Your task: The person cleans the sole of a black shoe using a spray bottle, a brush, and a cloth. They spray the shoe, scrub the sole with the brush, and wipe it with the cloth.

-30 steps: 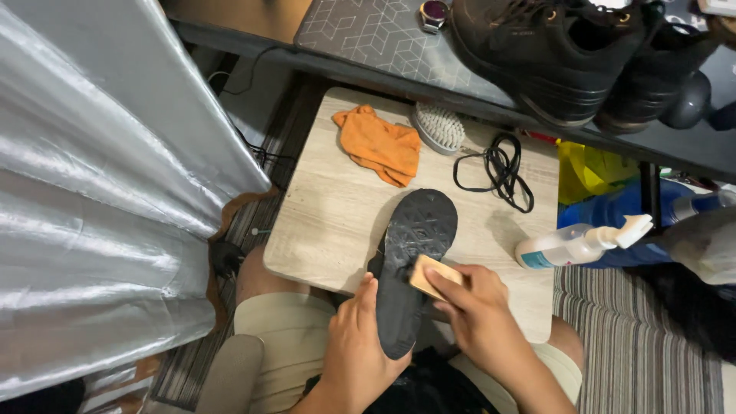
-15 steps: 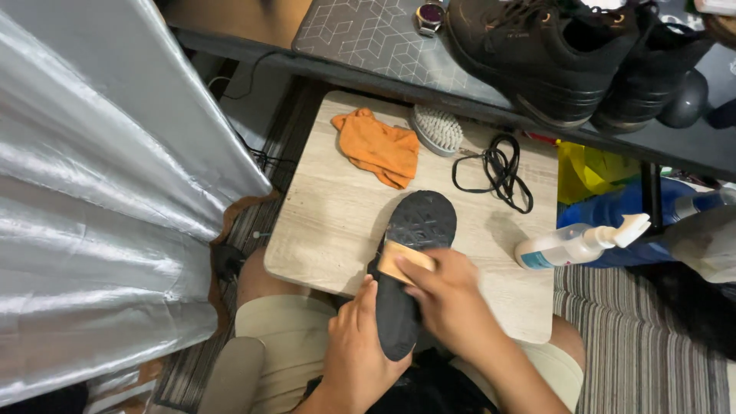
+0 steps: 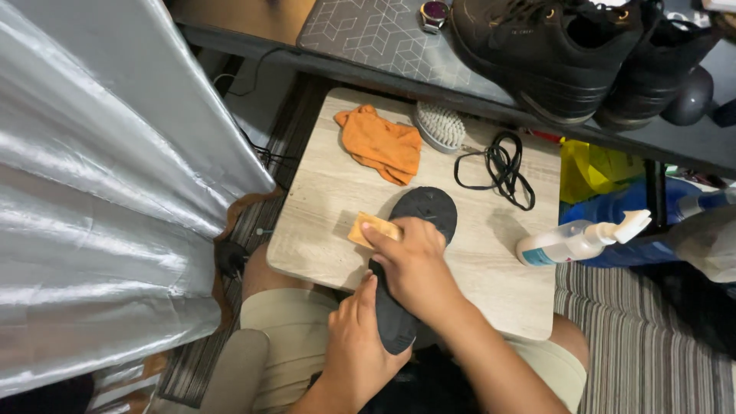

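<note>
1. The black insole (image 3: 410,253) lies toe-up near the surface's (image 3: 322,230) front edge, its heel overhanging toward the lap.
2. The tan sponge (image 3: 373,228) has moved from the insole's middle out past its left edge onto the surface, so a wiping stroke has just run off sideways.
3. The right hand (image 3: 418,264) pinches the sponge, fingers closed on it.
4. The left hand (image 3: 360,345) clasps the heel end.
5. Both hands hide the insole's midsection; the spray bottle (image 3: 575,241) overhangs the right edge.
</note>
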